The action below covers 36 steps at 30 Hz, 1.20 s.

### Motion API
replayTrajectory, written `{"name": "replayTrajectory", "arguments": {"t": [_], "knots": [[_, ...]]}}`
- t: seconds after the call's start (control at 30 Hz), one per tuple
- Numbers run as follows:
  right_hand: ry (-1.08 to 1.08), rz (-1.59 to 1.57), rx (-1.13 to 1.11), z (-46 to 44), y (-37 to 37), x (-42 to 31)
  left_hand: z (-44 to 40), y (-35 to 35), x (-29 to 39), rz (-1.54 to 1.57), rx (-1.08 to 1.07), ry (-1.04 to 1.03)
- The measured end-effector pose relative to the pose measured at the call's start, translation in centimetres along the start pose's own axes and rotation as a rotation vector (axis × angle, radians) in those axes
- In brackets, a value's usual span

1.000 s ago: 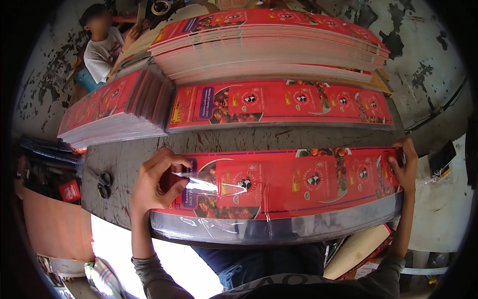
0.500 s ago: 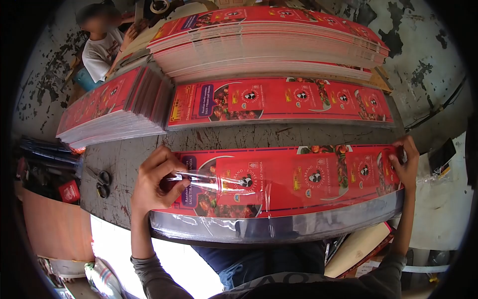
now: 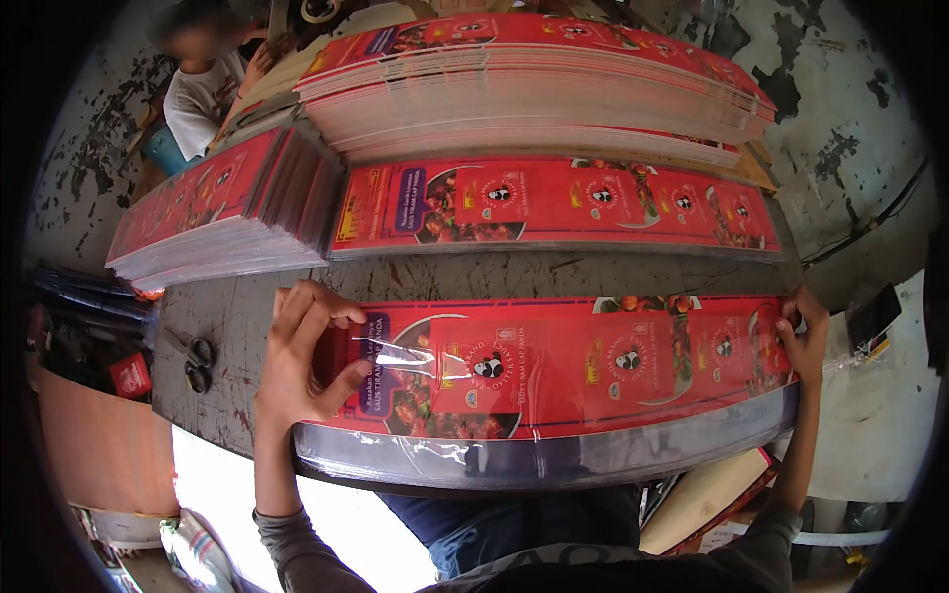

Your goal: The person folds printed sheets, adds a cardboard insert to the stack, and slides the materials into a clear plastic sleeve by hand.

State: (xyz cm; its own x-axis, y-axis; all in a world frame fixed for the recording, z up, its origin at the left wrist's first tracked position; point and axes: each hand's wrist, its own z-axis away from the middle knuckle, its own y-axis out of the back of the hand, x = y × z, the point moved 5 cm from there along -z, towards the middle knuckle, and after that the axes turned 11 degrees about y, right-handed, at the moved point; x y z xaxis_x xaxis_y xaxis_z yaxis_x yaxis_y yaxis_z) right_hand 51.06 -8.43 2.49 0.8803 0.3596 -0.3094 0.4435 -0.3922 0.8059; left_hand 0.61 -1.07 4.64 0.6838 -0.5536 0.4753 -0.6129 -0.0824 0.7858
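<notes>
A long red printed sheet [image 3: 554,366] lies across the near side of the table, with clear plastic film [image 3: 554,450] over it and along its front edge. My left hand [image 3: 306,351] rests at the sheet's left end, thumb and fingers spread apart around the edge. At the right end, my right hand [image 3: 799,331] has its thumb and fingers closed on the sheet's edge. Behind lies another red sheet in plastic [image 3: 554,206], parallel to the first.
A tall stack of red sheets [image 3: 534,89] stands at the back, a shorter stack [image 3: 217,212] at the left. Black scissors [image 3: 196,364] lie on the scratched table [image 3: 232,306]. Another person [image 3: 203,94] is at the back left.
My left hand's thumb and fingers have parted, letting go of the film they pinched. The glare on the film has changed. My right hand stays at the right end.
</notes>
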Motion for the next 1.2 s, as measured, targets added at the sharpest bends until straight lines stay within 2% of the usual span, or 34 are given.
{"name": "replayTrajectory", "arguments": {"t": [0.07, 0.13, 0.17, 0.23, 0.27, 0.4, 0.6, 0.67, 0.7, 0.77, 0.87, 1.0, 1.2], "knots": [[-0.003, -0.038, -0.015, -0.2, 0.0, 0.0, -0.1, 0.2, 0.0, -0.025, 0.019, 0.023], [0.282, 0.082, 0.001, -1.0, 0.1, -1.6, -0.1, 0.3, -0.2, -0.090, 0.032, -0.005], [0.281, 0.085, 0.001, -0.9, 0.1, -2.0, -0.2, 0.4, -0.4, -0.088, 0.033, -0.007], [0.102, 0.025, -0.007, -0.9, 0.2, -1.7, -0.1, 0.0, -1.6, 0.027, -0.013, 0.109], [0.161, 0.029, 0.040, -1.1, 0.2, -2.0, 0.0, 0.0, -1.9, 0.052, -0.010, 0.116], [0.111, -0.033, 0.029, -0.3, -0.1, -0.8, 0.0, 0.4, -2.4, 0.050, -0.003, 0.131], [0.057, -0.036, 0.065, -1.1, 0.5, -1.8, -0.2, 0.8, -2.8, -0.164, 0.029, 0.059], [0.186, 0.030, -0.001, -1.0, 0.6, -1.2, -0.2, 0.7, -2.7, -0.187, 0.042, 0.031], [0.180, 0.031, -0.001, -0.8, 0.6, -0.8, -0.2, 0.7, -2.7, -0.185, 0.037, 0.027], [0.105, -0.077, 0.011, -0.4, 0.6, 0.1, 0.0, 0.6, -3.2, -0.071, 0.021, 0.157], [0.010, -0.216, 0.080, 0.0, 0.7, 1.5, 0.0, 0.7, -3.2, -0.067, 0.054, 0.145], [0.009, -0.242, 0.011, -0.3, 0.5, 1.0, -0.1, 0.7, -3.4, -0.105, 0.039, 0.116], [-0.040, -0.141, 0.029, -0.5, 0.4, 0.5, 0.0, 0.9, -3.2, -0.163, 0.071, 0.101]]}}
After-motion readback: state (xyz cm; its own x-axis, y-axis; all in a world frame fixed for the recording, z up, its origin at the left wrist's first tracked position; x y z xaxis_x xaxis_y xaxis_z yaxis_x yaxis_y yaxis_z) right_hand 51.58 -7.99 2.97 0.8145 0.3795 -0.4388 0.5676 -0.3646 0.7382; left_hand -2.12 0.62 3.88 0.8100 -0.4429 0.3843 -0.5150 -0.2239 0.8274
